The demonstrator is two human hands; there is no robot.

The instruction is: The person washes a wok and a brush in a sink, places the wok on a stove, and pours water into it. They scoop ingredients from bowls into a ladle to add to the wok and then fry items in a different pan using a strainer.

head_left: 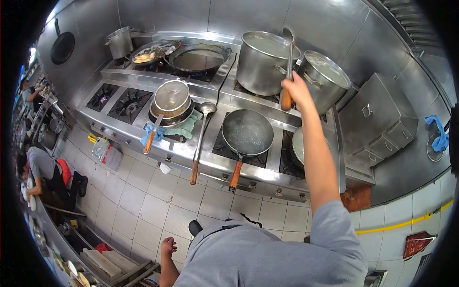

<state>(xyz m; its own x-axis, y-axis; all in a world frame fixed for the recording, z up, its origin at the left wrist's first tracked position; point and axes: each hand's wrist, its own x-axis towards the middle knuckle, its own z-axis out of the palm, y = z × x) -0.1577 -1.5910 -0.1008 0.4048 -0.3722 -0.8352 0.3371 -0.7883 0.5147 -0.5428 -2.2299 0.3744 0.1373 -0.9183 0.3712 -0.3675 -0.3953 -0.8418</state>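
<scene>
Steel walls (248, 14) back a crowded stove (276, 158) as a person's right hand (297, 90) grips a ladle (289, 57), fingers clamped around its wooden handle (286, 99), its bowl (287, 34) near the rim of a large stockpot (260, 69); the left hand (168, 245) hangs low over floor tiles (181, 210), fingers loosely curled

I count 3 tall silver steel pots (260, 67) (326, 86) (120, 44), 2 wooden-handled steel ladles (289, 57) (202, 129), 2 wide dark metal rear-burner pans (152, 52) (198, 58), 1 round grey wooden-handled pan (247, 133), 1 round mesh strainer (172, 97), 2 blue cloths (152, 134) (440, 142) and 1 black wall-hung pan (62, 48).
</scene>
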